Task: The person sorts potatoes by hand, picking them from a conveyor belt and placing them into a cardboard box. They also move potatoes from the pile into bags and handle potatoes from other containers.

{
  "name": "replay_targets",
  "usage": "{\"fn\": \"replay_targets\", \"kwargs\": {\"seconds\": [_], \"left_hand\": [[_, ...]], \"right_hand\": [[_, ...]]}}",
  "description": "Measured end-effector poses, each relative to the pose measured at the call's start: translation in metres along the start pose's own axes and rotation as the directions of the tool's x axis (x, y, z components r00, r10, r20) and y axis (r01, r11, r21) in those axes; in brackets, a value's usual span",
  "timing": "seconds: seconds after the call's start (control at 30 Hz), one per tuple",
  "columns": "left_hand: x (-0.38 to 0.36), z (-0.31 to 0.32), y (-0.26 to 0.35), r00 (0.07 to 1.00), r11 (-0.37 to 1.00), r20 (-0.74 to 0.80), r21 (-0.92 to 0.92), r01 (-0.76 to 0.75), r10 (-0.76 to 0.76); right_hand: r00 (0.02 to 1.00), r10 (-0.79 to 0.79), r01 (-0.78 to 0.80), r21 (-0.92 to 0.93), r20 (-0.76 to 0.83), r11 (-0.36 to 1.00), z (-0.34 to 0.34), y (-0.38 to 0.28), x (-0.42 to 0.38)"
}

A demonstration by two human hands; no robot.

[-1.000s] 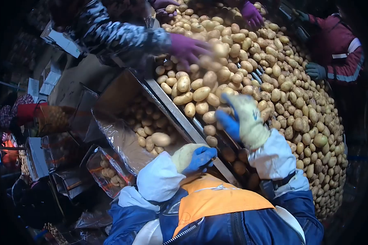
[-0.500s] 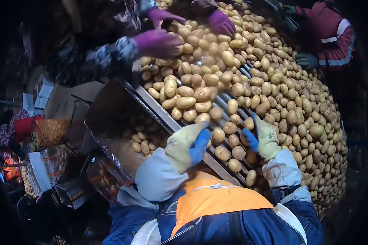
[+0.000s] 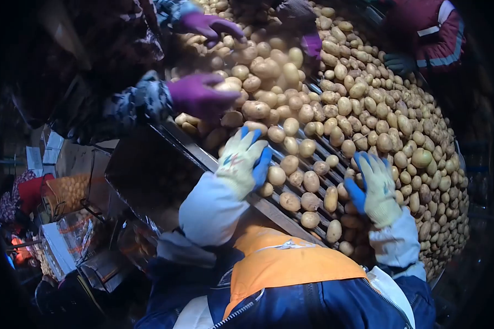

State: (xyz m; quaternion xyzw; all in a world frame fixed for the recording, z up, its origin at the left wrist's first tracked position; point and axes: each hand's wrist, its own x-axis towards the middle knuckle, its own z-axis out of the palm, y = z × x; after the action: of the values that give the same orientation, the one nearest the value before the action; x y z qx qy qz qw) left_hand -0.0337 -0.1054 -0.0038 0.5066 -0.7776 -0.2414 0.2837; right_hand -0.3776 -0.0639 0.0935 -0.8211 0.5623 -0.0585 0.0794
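My left hand (image 3: 241, 163), in a pale glove with blue fingertips, lies with its fingers extended at the near edge of the potatoes, its fingertips reaching a potato (image 3: 256, 128). Opposite it, my right hand (image 3: 376, 189), gloved the same way, spreads its fingers over the potatoes on the right side. Between the two hands, loose potatoes (image 3: 311, 181) sit in a thin layer on metal rollers (image 3: 325, 145). Neither hand has a potato in its grasp, as far as the view shows.
A thick heap of potatoes (image 3: 409, 156) covers the right side. Purple-gloved hands (image 3: 203, 98) of another person work at the upper left. A person in a dark red jacket (image 3: 442, 41) stands far right. The metal side rail (image 3: 280, 215) borders a dark bin (image 3: 148, 170).
My left hand has moved up along the edge and opened flatter. My right hand has shifted right, its fingers now spread. Potatoes between them have shifted, and the purple-gloved hands have moved too.
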Motion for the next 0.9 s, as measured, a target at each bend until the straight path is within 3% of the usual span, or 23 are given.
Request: {"fn": "replay_targets", "kwargs": {"seconds": [0.03, 0.07, 0.13, 0.2, 0.23, 0.33, 0.37, 0.47, 0.5, 0.53, 0.6, 0.67, 0.7, 0.73, 0.87, 0.9], "left_hand": [[-0.016, 0.001, 0.006, 0.996, 1.000, -0.092, 0.002, -0.003, 0.003], [-0.032, 0.003, 0.011, 0.983, 1.000, -0.183, 0.001, -0.004, 0.004], [-0.047, 0.011, 0.014, 0.973, 0.997, -0.221, 0.033, -0.065, 0.071], [-0.051, 0.006, 0.026, 0.979, 0.980, -0.071, -0.049, -0.195, 0.192], [-0.052, 0.011, 0.029, 0.965, 0.968, -0.118, -0.061, -0.243, 0.235], [-0.056, 0.022, 0.031, 0.976, 0.977, -0.051, -0.016, -0.211, 0.210], [-0.055, 0.020, 0.033, 0.982, 0.982, -0.030, 0.017, -0.187, 0.188], [-0.057, 0.025, 0.033, 0.986, 0.986, -0.043, 0.049, -0.157, 0.159], [-0.058, 0.028, 0.030, 0.987, 0.988, -0.052, 0.043, -0.151, 0.154], [-0.060, 0.026, 0.031, 0.987, 0.988, -0.054, 0.049, -0.147, 0.150], [-0.061, 0.020, 0.034, 0.990, 0.990, -0.035, 0.044, -0.136, 0.138], [-0.063, 0.013, 0.034, 0.992, 0.991, -0.046, 0.056, -0.119, 0.121], [-0.065, 0.009, 0.035, 0.993, 0.993, -0.058, 0.063, -0.098, 0.101], [-0.065, 0.006, 0.034, 0.993, 0.993, -0.052, 0.056, -0.105, 0.108], [-0.066, 0.003, 0.033, 0.987, 0.994, -0.134, 0.071, -0.083, 0.092], [-0.067, 0.003, 0.034, 0.983, 0.991, -0.144, 0.087, -0.097, 0.109]], "right_hand": [[1.000, -0.009, 0.013, -0.163, 0.029, 0.987, -0.007, -0.002, -0.018], [1.000, 0.002, 0.003, -0.166, 0.031, 0.986, -0.011, -0.008, -0.031], [0.919, 0.148, -0.050, -0.265, 0.365, 0.963, -0.015, -0.020, -0.054], [0.947, 0.065, 0.028, -0.283, 0.314, 0.959, 0.021, -0.012, -0.061], [0.951, -0.022, 0.094, -0.219, 0.309, 0.971, 0.032, -0.014, -0.046], [0.962, -0.151, 0.185, -0.135, 0.228, 0.973, 0.101, 0.000, -0.020], [0.946, -0.125, 0.165, -0.111, 0.301, 0.980, 0.095, -0.010, -0.008], [0.957, -0.099, 0.120, -0.060, 0.274, 0.991, 0.101, -0.017, 0.023], [0.977, -0.170, 0.172, -0.003, 0.129, 0.985, 0.121, -0.003, 0.034], [0.984, -0.077, 0.086, -0.046, 0.159, 0.995, 0.121, -0.009, 0.042], [0.972, -0.055, 0.051, 0.024, 0.229, 0.998, 0.107, -0.006, 0.056], [0.991, -0.106, 0.099, 0.084, 0.076, 0.991, 0.074, -0.009, 0.048], [0.996, -0.079, 0.081, -0.064, 0.037, 0.995, 0.066, -0.002, 0.037], [0.995, -0.097, 0.096, -0.036, -0.038, 0.995, 0.046, -0.001, 0.025], [0.987, 0.162, -0.154, -0.278, 0.007, 0.948, 0.004, 0.020, -0.053], [0.958, 0.243, -0.204, -0.235, 0.153, 0.950, 0.002, 0.030, -0.072]]}}
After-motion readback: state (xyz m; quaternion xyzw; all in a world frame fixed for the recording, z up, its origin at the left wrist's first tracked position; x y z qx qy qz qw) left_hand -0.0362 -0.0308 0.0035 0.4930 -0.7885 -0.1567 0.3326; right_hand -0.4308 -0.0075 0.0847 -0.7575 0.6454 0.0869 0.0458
